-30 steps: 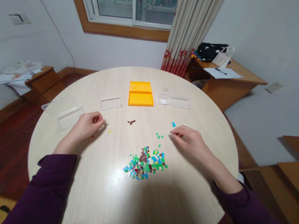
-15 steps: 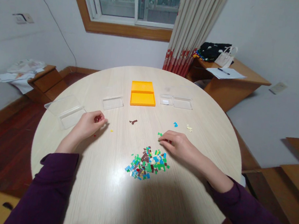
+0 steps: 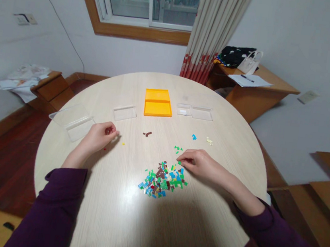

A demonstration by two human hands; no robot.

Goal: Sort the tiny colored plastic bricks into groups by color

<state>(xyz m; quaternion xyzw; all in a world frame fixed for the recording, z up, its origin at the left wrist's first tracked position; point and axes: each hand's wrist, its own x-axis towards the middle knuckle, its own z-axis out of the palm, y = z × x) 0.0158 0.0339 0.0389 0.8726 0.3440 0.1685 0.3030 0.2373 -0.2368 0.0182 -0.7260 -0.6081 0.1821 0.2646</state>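
Right hand [image 3: 198, 161]: moved from green cluster [image 3: 176, 147] to pile [image 3: 164, 184], centre frame; fingers nearly closed, grip unclear.
Left hand [image 3: 101, 133]: fingers curled, contents hidden.
Green sorting: seemingly continuing.

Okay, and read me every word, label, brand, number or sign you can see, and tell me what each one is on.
None can be read in this view.
White slip in the small clear case: too small to read.
Papers on the right-hand desk: no legible writing.
Stacked papers at left: too blurred to read.
Heap of small colored bricks: any marks are too small to tell.
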